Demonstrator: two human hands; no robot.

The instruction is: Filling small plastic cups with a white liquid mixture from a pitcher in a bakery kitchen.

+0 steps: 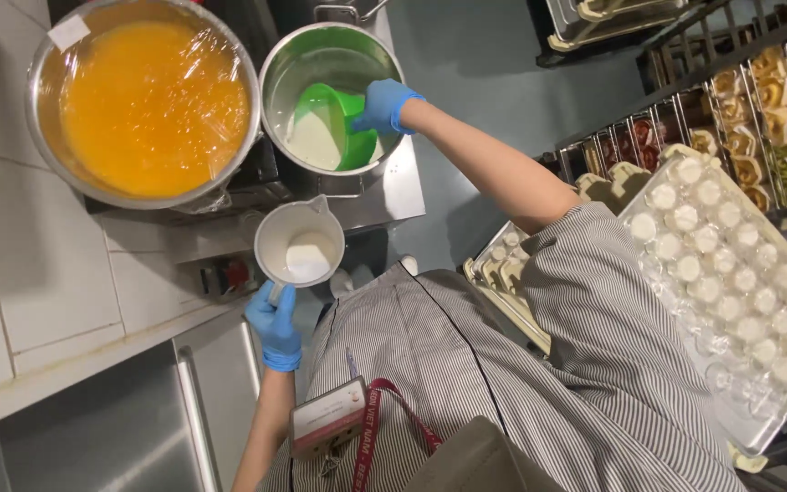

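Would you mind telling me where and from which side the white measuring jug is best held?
By its handle. The white measuring jug stands upright with white liquid inside, spout pointing away toward the steel pot, handle toward the body. Coming from the near side with fingers wrapped around the handle, as the left hand does, probably keeps it level and the rim free for the green scoop.

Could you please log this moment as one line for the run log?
left hand: holds white jug | right hand: dips green scoop in steel pot

blue gloves (274, 325), green scoop (330, 123), white cream in a steel pot (289, 64), orange liquid in a film-covered bowl (43, 68), grey-striped shirt (503, 364).
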